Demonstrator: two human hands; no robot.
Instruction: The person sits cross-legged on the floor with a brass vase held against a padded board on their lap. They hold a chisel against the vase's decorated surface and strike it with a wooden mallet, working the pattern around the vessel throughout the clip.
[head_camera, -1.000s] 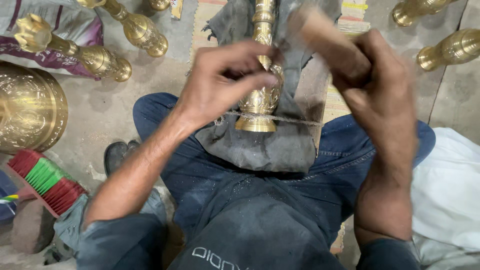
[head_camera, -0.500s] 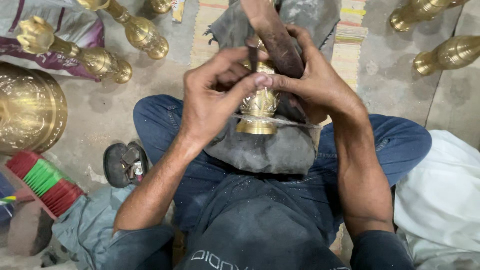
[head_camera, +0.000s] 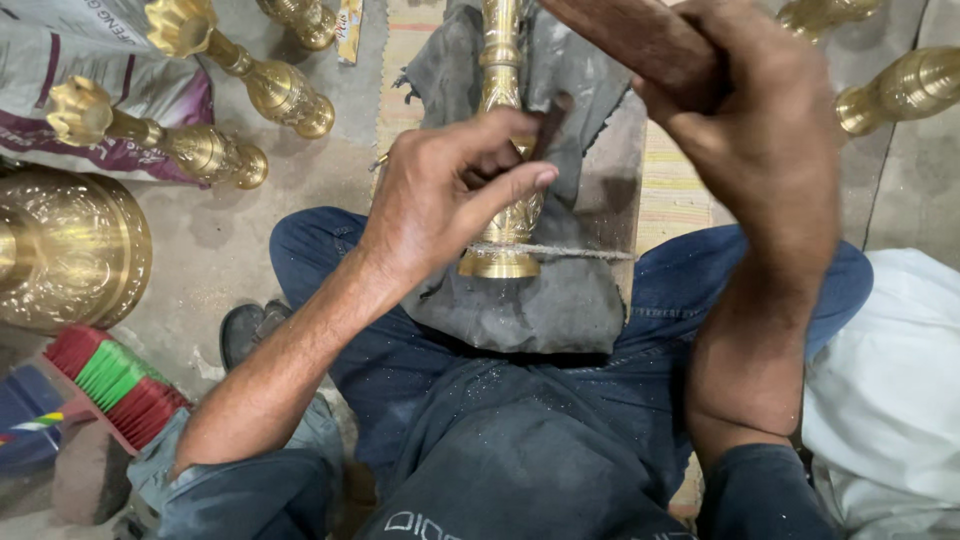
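A brass stem piece (head_camera: 505, 150) with an engraved body and flared foot is laid lengthwise on a dark grey cloth (head_camera: 545, 300) draped over the seated person's lap. It is pinned there by the left hand (head_camera: 450, 190), whose fingers are curled down over its middle with the thumb stretched out along its right side. Just below that grip, a thin cord (head_camera: 570, 252) is seen stretched across the piece above its foot and running on over the cloth to the right.

Up and to the right of the left hand's grip, a brown wooden tool (head_camera: 630, 35) is clenched in the right hand (head_camera: 760, 130), raised above the cloth; its lower end lies close to the upper part of the stem, but contact cannot be made out. The tool's far end is cut off by the frame's top edge.

Well to the left of the gripped piece, two brass stems with fluted tops (head_camera: 200, 95) are laid on the concrete floor, partly over a printed sack (head_camera: 90, 60), and a large round brass vessel (head_camera: 70, 250) stands beyond them. A brush with red and green bristles (head_camera: 110, 380) lies lower left. More brass pieces (head_camera: 900, 90) rest to the upper right, and white fabric (head_camera: 890, 400) is bunched beside the right knee.
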